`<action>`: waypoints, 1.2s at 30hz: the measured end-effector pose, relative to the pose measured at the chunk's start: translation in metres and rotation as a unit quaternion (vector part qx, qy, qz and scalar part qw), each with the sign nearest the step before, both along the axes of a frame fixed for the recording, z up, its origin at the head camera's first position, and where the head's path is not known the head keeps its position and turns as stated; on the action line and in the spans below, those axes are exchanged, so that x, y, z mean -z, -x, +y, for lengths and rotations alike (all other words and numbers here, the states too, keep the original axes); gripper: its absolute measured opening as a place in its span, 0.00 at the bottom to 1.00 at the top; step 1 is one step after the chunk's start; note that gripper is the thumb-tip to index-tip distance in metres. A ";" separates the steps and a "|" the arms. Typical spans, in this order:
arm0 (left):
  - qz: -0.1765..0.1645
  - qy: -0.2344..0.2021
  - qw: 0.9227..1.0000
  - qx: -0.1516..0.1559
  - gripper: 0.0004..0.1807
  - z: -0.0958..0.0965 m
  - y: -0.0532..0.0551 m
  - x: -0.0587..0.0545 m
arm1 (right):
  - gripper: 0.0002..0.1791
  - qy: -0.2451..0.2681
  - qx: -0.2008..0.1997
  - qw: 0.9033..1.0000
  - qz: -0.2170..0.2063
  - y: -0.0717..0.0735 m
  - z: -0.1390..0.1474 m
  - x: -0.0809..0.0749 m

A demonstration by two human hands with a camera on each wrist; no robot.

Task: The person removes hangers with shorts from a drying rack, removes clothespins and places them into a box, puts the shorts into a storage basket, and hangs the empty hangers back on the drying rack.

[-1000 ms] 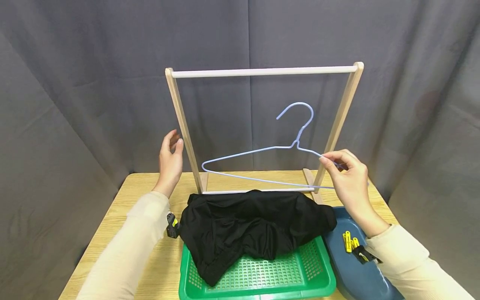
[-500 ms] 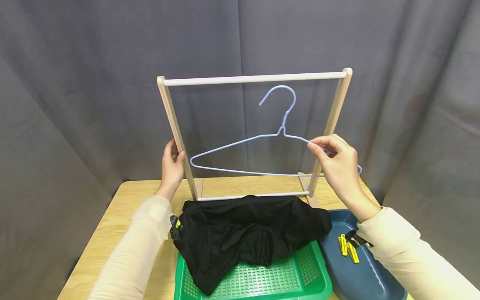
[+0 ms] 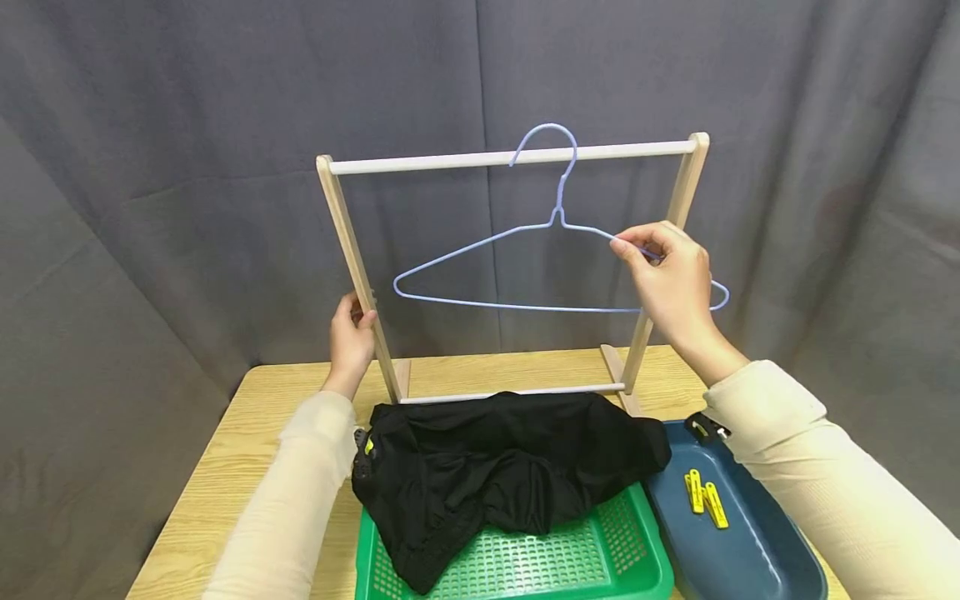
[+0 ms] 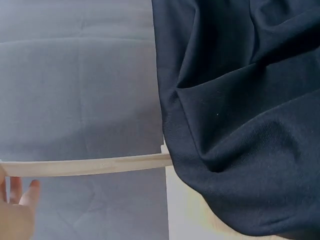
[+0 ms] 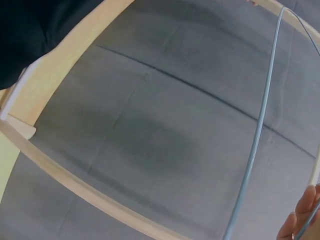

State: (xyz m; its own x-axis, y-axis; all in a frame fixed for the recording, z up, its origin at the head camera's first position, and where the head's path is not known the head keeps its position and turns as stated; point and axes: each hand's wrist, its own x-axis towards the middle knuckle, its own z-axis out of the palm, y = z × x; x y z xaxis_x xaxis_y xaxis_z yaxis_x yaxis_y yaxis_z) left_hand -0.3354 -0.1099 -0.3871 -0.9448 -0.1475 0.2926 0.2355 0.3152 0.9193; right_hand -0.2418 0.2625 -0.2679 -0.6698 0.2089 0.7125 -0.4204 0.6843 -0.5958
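My right hand (image 3: 672, 279) pinches the right shoulder of a light blue wire hanger (image 3: 561, 188) between thumb and fingers. In the head view the hook overlaps the white top rod (image 3: 427, 163) of a small clothes rack; whether it rests on the rod, I cannot tell. The hanger's lower bar (image 5: 256, 137) crosses the right wrist view. My left hand (image 3: 351, 343) grips the rack's left wooden post (image 3: 348, 233), thumb in front and fingers partly hidden behind. Part of that hand (image 4: 19, 212) shows at the left wrist view's lower left.
A black garment (image 3: 517, 458) lies bunched over a green basket (image 3: 660, 575) in front of the rack. To its right, a blue tray (image 3: 757, 542) holds several yellow clothespins (image 3: 695, 492). The wooden table (image 3: 202, 517) ends at a grey curtain (image 3: 187, 217).
My right hand has raised the hanger until its hook overlaps the rack's rod. My left hand has moved onto the left post and taken hold of it.
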 end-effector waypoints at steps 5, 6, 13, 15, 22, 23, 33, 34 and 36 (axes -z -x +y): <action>-0.002 -0.008 1.000 0.000 0.22 0.003 0.000 -0.001 | 0.10 -0.006 0.034 0.999 -0.014 0.018 0.000 -0.008; -0.003 -0.008 1.000 0.001 0.22 0.003 0.000 -0.001 | 0.10 -0.007 0.042 0.999 -0.020 0.021 0.000 -0.009; -0.006 0.002 1.000 0.004 0.21 0.003 -0.002 -0.001 | 0.11 -0.021 0.076 0.995 -0.065 0.040 -0.006 -0.012; -0.005 0.002 1.000 0.005 0.21 0.004 -0.003 -0.002 | 0.11 -0.025 0.075 0.995 -0.069 0.044 -0.007 -0.011; 0.001 0.005 1.000 0.008 0.21 0.005 -0.004 -0.002 | 0.10 -0.041 0.070 0.993 -0.081 0.049 -0.009 0.000; 0.002 0.005 1.000 0.007 0.21 0.005 -0.004 -0.002 | 0.10 -0.044 0.070 0.993 -0.087 0.049 -0.009 0.002; 0.003 0.004 1.000 0.006 0.21 0.007 -0.005 -0.001 | 0.11 -0.071 0.042 0.989 -0.122 0.048 -0.013 0.013; 0.003 0.002 1.000 0.006 0.21 0.007 -0.004 -0.001 | 0.10 -0.076 0.035 0.988 -0.127 0.047 -0.013 0.014; 0.003 0.001 1.000 0.006 0.21 0.007 -0.004 -0.001 | 0.11 -0.088 0.018 0.986 -0.139 0.046 -0.013 0.014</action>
